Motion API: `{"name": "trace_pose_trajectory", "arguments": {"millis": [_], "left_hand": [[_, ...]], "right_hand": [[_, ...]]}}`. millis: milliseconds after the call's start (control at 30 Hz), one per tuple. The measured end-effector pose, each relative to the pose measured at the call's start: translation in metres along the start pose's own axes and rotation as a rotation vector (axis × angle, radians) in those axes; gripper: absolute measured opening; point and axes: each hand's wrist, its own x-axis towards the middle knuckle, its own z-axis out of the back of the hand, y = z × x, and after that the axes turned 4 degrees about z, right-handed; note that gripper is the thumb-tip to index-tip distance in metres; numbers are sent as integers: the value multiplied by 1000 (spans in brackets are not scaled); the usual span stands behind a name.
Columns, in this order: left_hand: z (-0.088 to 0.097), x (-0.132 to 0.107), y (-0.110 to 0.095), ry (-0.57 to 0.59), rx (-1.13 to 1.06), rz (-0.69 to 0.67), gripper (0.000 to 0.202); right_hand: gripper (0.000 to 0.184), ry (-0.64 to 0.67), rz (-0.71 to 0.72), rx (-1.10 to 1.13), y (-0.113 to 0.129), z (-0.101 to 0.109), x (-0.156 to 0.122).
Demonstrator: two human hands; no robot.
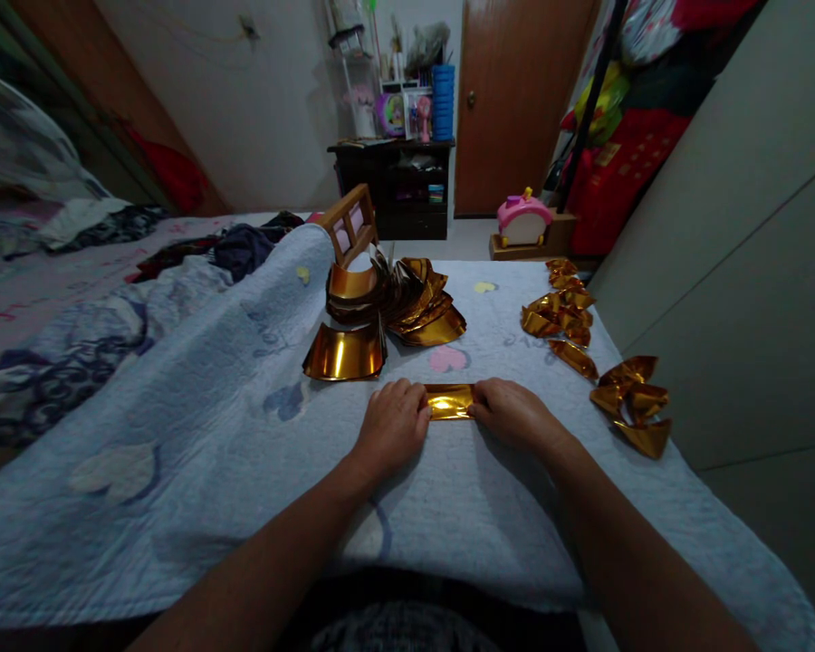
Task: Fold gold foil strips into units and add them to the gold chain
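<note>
A shiny gold foil sheet, folded into a narrow strip, lies on the pale blue quilt between my hands. My left hand grips its left end, fingers curled in. At the other end my right hand pinches the strip between thumb and fingers. Beyond them sits a fanned pile of flat gold foil sheets, with a curved stack of sheets at its near left. Folded gold foil pieces rest to the right of my right hand, and more folded foil pieces lie farther back along the quilt's right edge.
The quilt covers the surface and rises on the left over a wooden rail. A pale cabinet stands close on the right. A dark shelf, a door and a pink toy are at the back.
</note>
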Motion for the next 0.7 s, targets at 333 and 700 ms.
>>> {"name": "trace_pose_trajectory", "arguments": {"millis": [333,700], "left_hand": [[0,0,2,36,-48,14,12],[-1,0,1,48,-62,26,10]], "right_hand": [[21,10,7,15,-3,0,1],[18,2,25,56,-4,-1,2]]}}
